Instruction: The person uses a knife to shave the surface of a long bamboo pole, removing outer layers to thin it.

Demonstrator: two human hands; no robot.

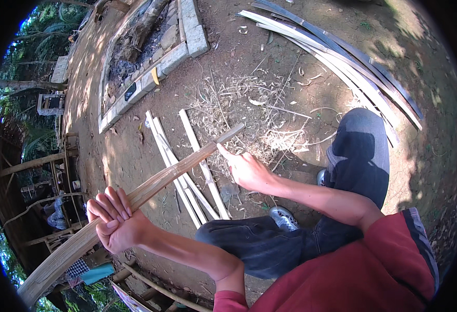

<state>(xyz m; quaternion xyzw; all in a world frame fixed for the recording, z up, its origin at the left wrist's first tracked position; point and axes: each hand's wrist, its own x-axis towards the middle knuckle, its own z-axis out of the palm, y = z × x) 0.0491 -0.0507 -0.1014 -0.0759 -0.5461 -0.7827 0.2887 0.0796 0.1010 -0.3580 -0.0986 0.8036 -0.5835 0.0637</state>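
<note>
Left hand [115, 221] clenched on a bamboo strip [150, 184], right hand [246, 169] gripping a blade [232, 131]; shavings [249, 112] (centre frame) suggest trimming midway.

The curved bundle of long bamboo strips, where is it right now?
In the head view, the bundle of bamboo strips lies on the dirt ground at upper right, beyond the person's raised knee.

The person wears a red short-sleeved shirt [374, 270] with a dark striped band along the edge of the right sleeve [421, 244]. Both forearms are bare, and so are the left hand [115, 221] and the right hand [246, 169]. Dark blue jeans [363, 156] cover the legs, and grey shoes [283, 217] the feet.
</note>
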